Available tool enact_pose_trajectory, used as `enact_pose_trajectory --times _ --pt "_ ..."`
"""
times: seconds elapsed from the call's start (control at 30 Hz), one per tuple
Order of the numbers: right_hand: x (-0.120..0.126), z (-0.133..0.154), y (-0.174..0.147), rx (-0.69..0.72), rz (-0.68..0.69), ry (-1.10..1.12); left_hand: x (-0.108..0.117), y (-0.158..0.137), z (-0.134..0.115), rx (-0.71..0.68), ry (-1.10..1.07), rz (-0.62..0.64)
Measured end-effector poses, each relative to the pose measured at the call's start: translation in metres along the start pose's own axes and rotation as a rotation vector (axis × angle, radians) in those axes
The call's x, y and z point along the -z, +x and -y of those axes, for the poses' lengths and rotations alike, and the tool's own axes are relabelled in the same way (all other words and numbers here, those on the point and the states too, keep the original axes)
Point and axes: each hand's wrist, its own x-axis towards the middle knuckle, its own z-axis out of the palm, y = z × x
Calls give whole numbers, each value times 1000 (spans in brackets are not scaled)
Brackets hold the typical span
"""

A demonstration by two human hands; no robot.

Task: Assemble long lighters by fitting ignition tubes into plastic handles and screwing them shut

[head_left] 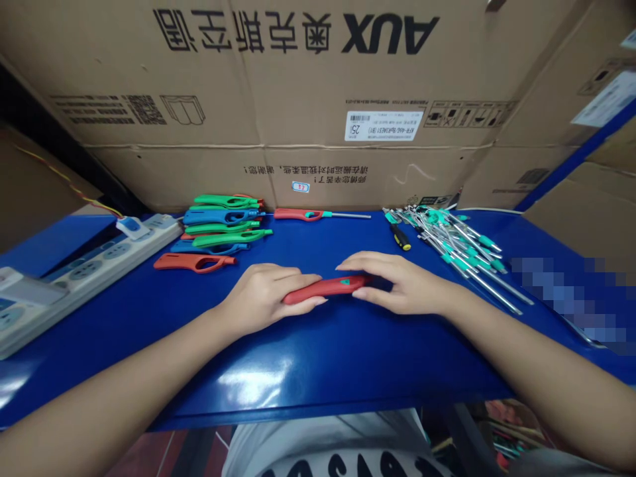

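Above the middle of the table, a red gas lighter handle [325, 288] lies sideways between my two hands. My left hand [265, 295] is closed round its left end, thumb below and fingers above. My right hand [397, 281] is at its other end, the thumb touching the lower edge and the fingers curved over the top. A small green part shows on the handle near that hand. Whether a metal tube sticks out there is hidden by my right hand. Behind my hands lies a red lighter [298, 214] with a green collar and a metal tube.
Green, blue and red lighter handles [226, 228] are piled at the back left. Metal tubes with green parts [460, 245] lie heaped at the right, beside a black-and-yellow screwdriver [400, 237]. A power strip [106, 265] runs along the left. Behind stands a large cardboard box [298, 86].
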Motion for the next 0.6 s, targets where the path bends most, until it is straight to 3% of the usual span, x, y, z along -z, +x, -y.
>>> enact_pose_trajectory --times 0.23,0.47,0.6 --pt "-22 1 -3 178 -234 -110 -4 0 -7 92 -99 -12" --pt "-17 -1 0 129 -199 -161 -1 2 -3 19 80 -58" --pt "-23 -3 2 140 -244 -242 -5 2 -6 63 51 -38"
